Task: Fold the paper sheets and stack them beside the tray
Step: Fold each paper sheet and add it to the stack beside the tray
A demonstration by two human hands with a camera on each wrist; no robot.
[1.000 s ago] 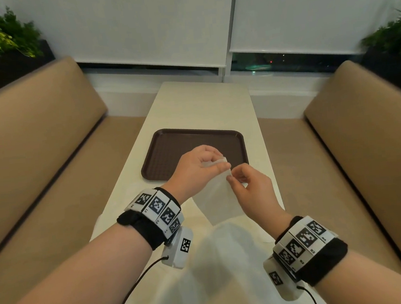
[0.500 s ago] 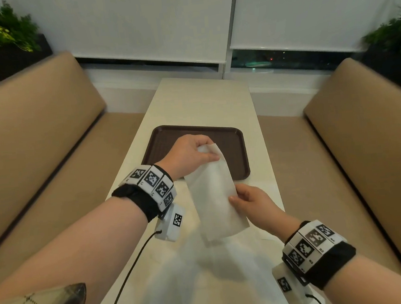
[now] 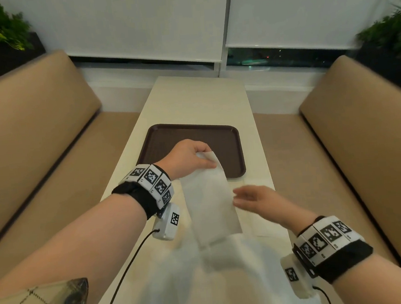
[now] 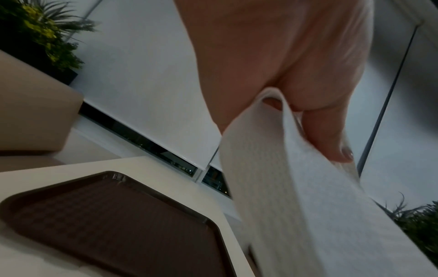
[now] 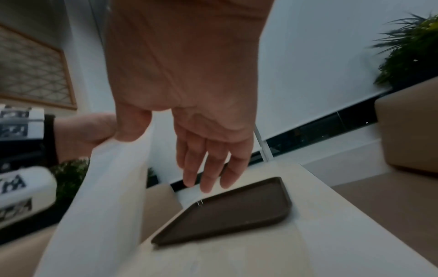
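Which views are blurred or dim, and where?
Head view: dim indoor light; right hand motion-smeared, left hand and tray sharper, near lower edge a soft white blur. Left wrist view: dark, folded paper sheet smeared low down. Right wrist view: dim, the sheet a streak, horizon tilted.

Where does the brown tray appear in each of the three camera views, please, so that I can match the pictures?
Head: the brown tray lies mid-frame on the table, behind the left hand.
Left wrist: the tray fills the lower left, beside the hanging paper sheet.
Right wrist: the tray sits lower centre, below the fingertips of the right hand.
Shared landmark: the paper sheet, which shows in all three views.
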